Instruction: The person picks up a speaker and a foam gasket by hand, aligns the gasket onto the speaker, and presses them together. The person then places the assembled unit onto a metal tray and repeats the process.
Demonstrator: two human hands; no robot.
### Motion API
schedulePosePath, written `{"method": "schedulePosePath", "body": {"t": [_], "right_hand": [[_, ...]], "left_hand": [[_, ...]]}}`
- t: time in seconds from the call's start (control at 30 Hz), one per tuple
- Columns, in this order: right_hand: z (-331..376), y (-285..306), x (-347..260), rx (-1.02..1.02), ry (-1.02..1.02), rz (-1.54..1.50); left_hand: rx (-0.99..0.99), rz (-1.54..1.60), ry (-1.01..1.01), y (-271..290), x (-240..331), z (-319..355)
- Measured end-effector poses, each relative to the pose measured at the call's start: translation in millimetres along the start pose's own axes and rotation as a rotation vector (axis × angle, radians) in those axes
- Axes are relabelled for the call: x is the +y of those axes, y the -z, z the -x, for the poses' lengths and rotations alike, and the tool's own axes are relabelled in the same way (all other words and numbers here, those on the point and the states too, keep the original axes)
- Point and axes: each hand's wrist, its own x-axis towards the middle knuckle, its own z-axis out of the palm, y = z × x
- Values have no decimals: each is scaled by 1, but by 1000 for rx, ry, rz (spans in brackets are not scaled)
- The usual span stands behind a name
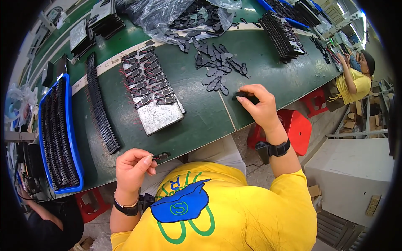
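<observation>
My left hand [133, 168], near the table's front edge, pinches a small black speaker part [162, 156] between thumb and fingers. Farther right, my right hand [263, 104] closes thumb and fingers on a dark plastic piece [250, 98] just over the green table [201, 125]; its shape is mostly hidden. Ahead of that hand lies a loose pile of flat black plastic pieces [220, 62]. Two columns of speaker parts with red wires [154, 79] rest on a silvery metal block [161, 117]. Left of it runs a long row of tightly packed black parts [100, 104].
A blue tray [76, 167] filled with rows of black parts sits at the left. Behind are a clear plastic bag [144, 19] of black pieces and a stack of dark plates [282, 37]. A red stool [300, 129] and a co-worker [359, 81] are at the right.
</observation>
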Motion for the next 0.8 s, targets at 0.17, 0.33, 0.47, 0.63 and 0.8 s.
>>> {"method": "schedulePosePath", "body": {"t": [0.17, 0.33, 0.47, 0.63, 0.8], "right_hand": [[10, 10, 0, 34, 286, 313], [3, 24, -10, -167, 67, 265], [-25, 27, -15, -431, 158, 356], [-32, 29, -26, -514, 156, 411], [-14, 12, -18, -334, 10, 345]], "left_hand": [[3, -8, -6, 1, 0, 1], [-2, 0, -7, 3, 1, 0], [35, -36, 37, 2, 4, 3], [23, 2, 132, -4, 10, -4], [54, 47, 151, -5, 13, 1]]}}
